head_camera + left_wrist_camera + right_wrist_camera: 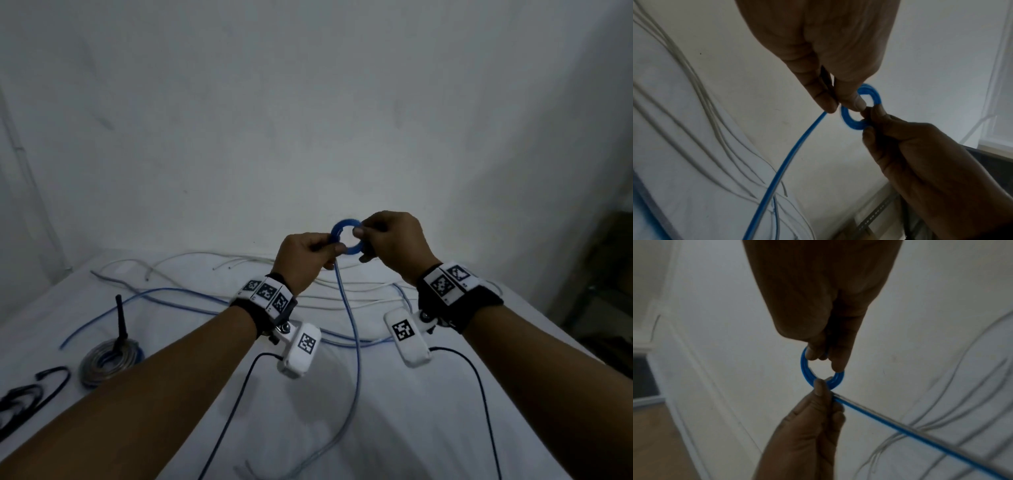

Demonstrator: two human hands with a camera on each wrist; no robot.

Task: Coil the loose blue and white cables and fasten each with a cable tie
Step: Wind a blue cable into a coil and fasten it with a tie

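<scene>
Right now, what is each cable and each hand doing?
Blue coil: small ring, held up, tail hanging loose.
Left hand: pinches the coil.
Right hand: pinches the coil.
White cables: loose on the sheet.
Grey coil: wound, lying flat.

blue coil (345, 237): we see a small tight ring of several turns, held up above the bed, pinched on both sides.
blue tail (352, 329): hangs from the coil's left side, trails toward us.
other blue cables (178, 291): loose on the sheet.
white cables (346, 298): loose, spread across the far sheet.
finished coil (109, 359): flat, near left, black tie (120, 325) standing upright.
</scene>
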